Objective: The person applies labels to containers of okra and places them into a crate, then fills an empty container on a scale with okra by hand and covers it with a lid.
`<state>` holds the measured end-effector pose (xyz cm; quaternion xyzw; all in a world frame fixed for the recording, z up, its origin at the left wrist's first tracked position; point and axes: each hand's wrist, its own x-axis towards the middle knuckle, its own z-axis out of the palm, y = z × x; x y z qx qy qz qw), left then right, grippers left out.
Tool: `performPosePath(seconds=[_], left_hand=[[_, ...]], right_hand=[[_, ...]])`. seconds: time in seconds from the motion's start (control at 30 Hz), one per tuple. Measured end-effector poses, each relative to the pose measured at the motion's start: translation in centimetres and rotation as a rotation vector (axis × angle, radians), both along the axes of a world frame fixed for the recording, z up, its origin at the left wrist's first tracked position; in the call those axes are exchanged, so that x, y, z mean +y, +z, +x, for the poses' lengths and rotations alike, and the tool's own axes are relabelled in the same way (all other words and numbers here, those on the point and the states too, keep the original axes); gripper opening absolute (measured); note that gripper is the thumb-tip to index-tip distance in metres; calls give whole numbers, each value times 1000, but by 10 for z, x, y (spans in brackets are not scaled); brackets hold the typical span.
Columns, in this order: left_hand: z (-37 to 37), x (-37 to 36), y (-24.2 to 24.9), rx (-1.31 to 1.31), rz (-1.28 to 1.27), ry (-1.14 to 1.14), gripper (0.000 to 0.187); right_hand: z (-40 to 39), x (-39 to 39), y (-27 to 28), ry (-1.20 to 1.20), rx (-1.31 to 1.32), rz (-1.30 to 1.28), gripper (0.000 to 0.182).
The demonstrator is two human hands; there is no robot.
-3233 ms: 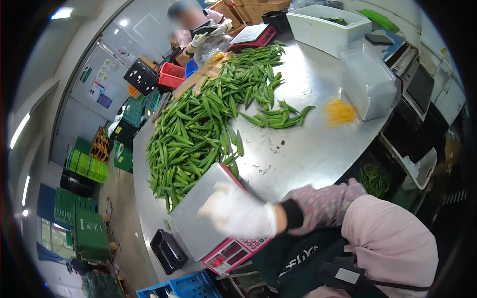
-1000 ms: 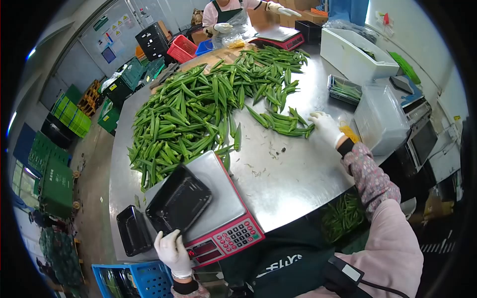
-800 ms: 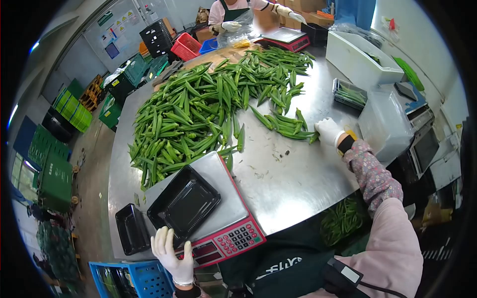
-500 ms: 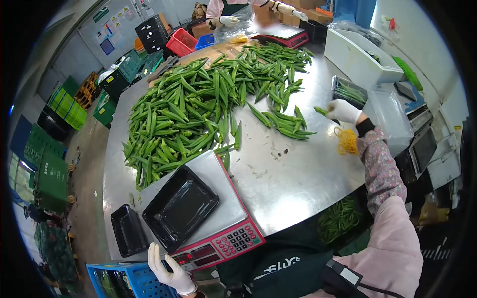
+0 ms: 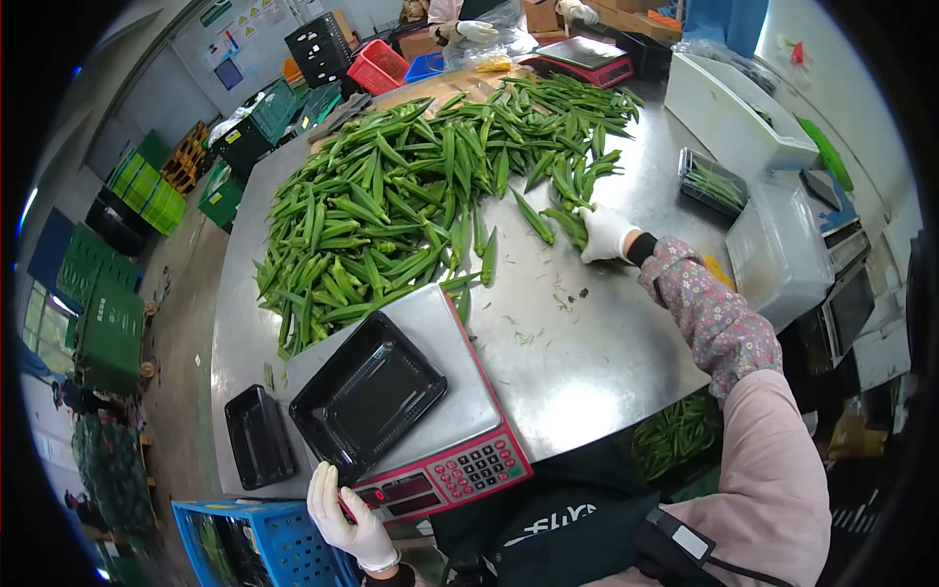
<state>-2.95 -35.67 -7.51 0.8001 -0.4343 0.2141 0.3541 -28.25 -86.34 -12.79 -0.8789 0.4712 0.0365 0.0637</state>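
My right hand (image 5: 606, 235), in a white glove, is closed around green okra pods (image 5: 567, 227) at the right edge of the large okra pile (image 5: 381, 205). Its palm side is hidden. My left hand (image 5: 350, 519), also gloved, is open at the front edge of the scale (image 5: 469, 396), its fingertips right at the near corner of a black plastic tray (image 5: 367, 401). That tray rests tilted across the scale's metal plate with nothing in it. A smaller black tray (image 5: 258, 435) lies left of the scale.
A packed tray of okra (image 5: 712, 184) sits at the right near a white foam box (image 5: 738, 112) and clear plastic lids (image 5: 780, 240). Yellow bands (image 5: 719, 272) show behind my sleeve. A blue crate (image 5: 284, 543) stands below left. Across the table are a co-worker's gloved hands (image 5: 476, 31) and another scale (image 5: 584, 59).
My right hand has moved left from beside the yellow bands, where it held an okra pod, to the small okra group. My left hand stays by the tray corner, its fingers shifted slightly.
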Motion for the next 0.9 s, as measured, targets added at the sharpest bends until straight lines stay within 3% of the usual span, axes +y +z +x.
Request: performPosePath(seconds=[0.03,0.13,0.27,0.33,0.37,0.43,0.5,0.57,0.63,0.7,0.77,0.83,0.9], left_hand=[[0,1,-1,3,1,-1,31],[1,3,-2,3,-31,8,30],[8,6,-6,54,-86,15,30],[11,2,-6,103,-138,41,31],[12,0,-6,150,-183,77,32],[14,-5,-3,253,-206,79,40],[18,-17,-5,495,-371,53,46],[25,-26,-13,422,-314,-3,55],[27,-40,-17,388,-282,-37,60],[30,-47,-16,548,-255,-82,69],[22,-55,-3,650,-294,-157,78],[13,-64,-3,626,-317,-141,84],[8,-69,-5,661,-345,-152,84]], right_hand=[[-5,-2,-11,-31,-27,-65,60],[-30,15,-25,-80,-346,-170,38],[-68,10,-38,-169,-636,-92,38],[-77,11,-24,-237,-1022,455,34],[-84,19,-2,-264,-1086,712,30],[-82,29,14,-258,-1290,964,42],[-73,49,38,-199,-1297,1033,50],[-51,70,63,-131,-1299,1111,59],[-23,90,83,161,-1113,1129,70],[11,116,108,343,-883,928,68],[56,136,118,781,-697,692,73],[95,172,136,937,-562,600,66],[133,208,139,1099,-335,207,54]])
